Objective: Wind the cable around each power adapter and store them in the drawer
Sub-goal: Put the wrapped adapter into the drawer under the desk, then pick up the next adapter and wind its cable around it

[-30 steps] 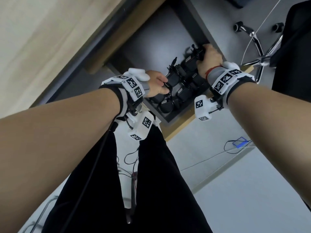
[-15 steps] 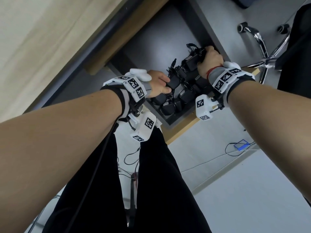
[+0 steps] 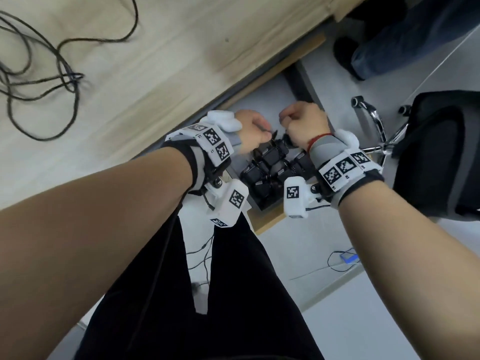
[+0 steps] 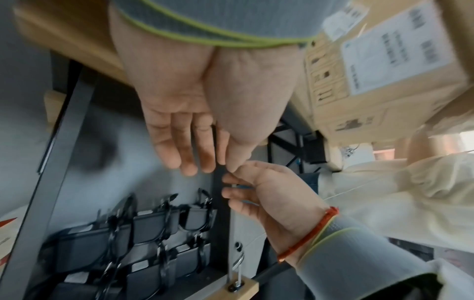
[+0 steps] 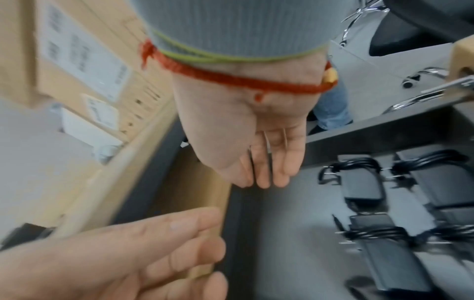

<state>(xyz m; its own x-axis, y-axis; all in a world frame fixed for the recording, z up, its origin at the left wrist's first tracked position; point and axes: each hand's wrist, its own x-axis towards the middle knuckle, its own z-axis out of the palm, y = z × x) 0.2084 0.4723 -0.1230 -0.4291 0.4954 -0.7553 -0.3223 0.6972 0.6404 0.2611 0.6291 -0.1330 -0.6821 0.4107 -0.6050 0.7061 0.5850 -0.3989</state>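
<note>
While both hands hang above the open drawer (image 3: 304, 92), neither of them holds anything. The left hand (image 3: 249, 131) has its fingers (image 4: 184, 150) nearly straight and close together, pointing down, as the left wrist view shows. The right hand (image 3: 305, 123) is just beside it; in the right wrist view its fingers (image 5: 266, 168) are also rather straight and relaxed, while in the left wrist view they look a little curled, with nothing between them. The two hands are very near each other at the fingertips, but I cannot tell if they touch.

The power adapters (image 3: 270, 167) lie in the drawer, at its front end, in close rows. Each one that I can see is black and has its cable (image 5: 356, 162) wound around the body. The back part of the drawer floor is bare and grey.

On the wooden desk (image 3: 161, 61), a loose black cable (image 3: 52, 79) lies in loops, well apart from the drawer. To the right stands an office chair (image 3: 436, 152) with a chrome base. Cardboard boxes (image 4: 384, 71) with white labels are visible in the wrist views.
</note>
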